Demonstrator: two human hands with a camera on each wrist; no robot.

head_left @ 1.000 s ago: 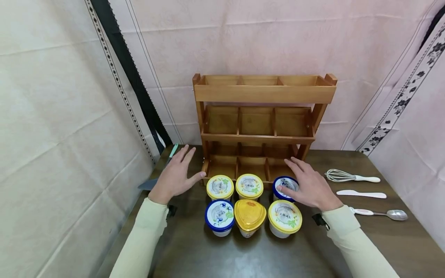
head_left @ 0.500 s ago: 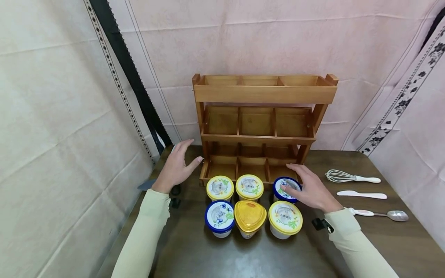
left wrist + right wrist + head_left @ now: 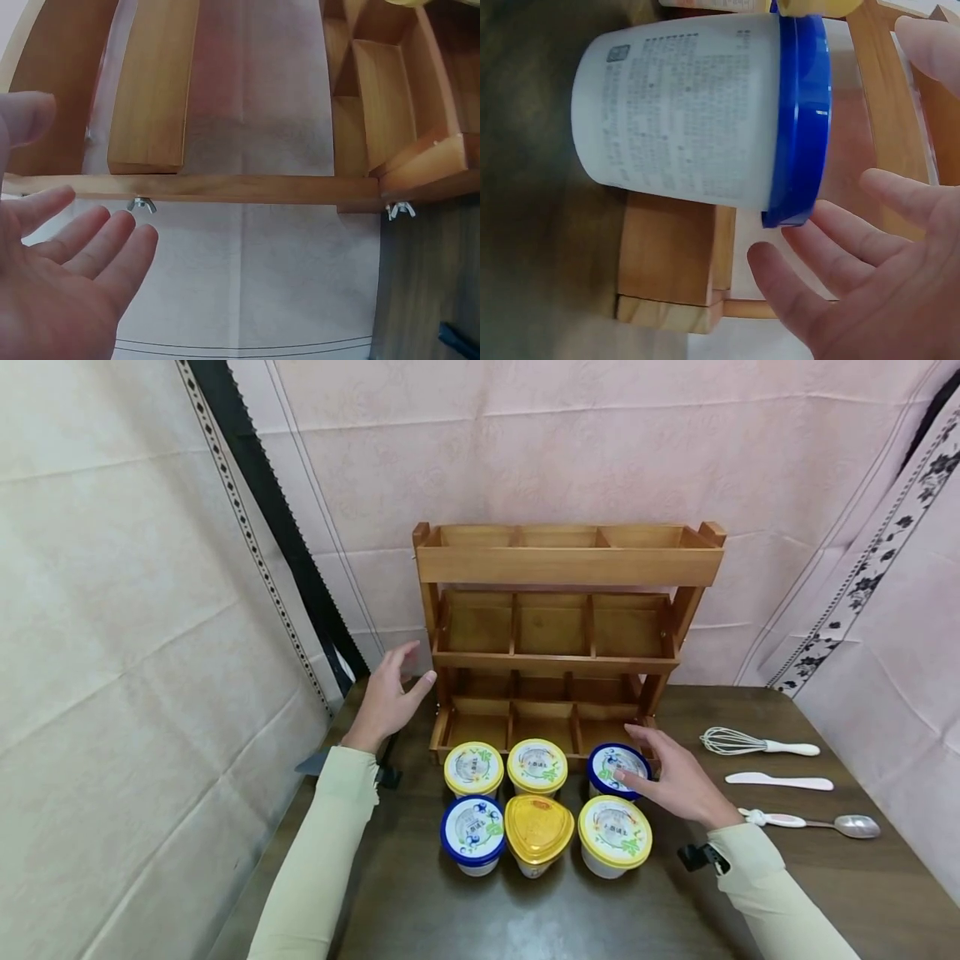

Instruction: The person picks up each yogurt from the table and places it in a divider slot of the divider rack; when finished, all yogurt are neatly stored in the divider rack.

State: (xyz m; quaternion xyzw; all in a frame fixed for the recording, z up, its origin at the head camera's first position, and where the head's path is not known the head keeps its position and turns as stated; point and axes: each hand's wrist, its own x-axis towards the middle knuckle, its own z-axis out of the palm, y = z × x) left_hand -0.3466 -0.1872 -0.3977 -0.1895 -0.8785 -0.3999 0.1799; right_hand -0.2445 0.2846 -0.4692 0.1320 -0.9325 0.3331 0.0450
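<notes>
A wooden three-tier rack [image 3: 570, 566] with divided compartments stands at the back of the table. My left hand [image 3: 384, 703] is raised beside the rack's left side, fingers loosely spread and holding nothing; in the left wrist view, a wing nut [image 3: 142, 204] on the side post is near its fingertips. My right hand [image 3: 678, 779] hovers at a white tub with a blue lid [image 3: 609, 762], back right in the group. Its thumb is above the lid and its relaxed fingers pass behind. In the right wrist view the fingers [image 3: 780, 289] are uncurled around the tub's lid edge.
Other tubs stand before the rack: yellow-lidded ones [image 3: 474, 766] [image 3: 538, 764] [image 3: 617, 831], a blue-lidded one [image 3: 474, 828] and a yellow heart-shaped-lidded one [image 3: 538, 827]. A whisk [image 3: 735, 741], a white knife [image 3: 780, 780] and a spoon [image 3: 855, 826] lie right. A blue blade [image 3: 311, 763] shows left.
My left hand has moved upward and forward along the rack's left side. The right hand has shifted slightly right and nearer, its thumb still above the blue lid. The tubs have not moved.
</notes>
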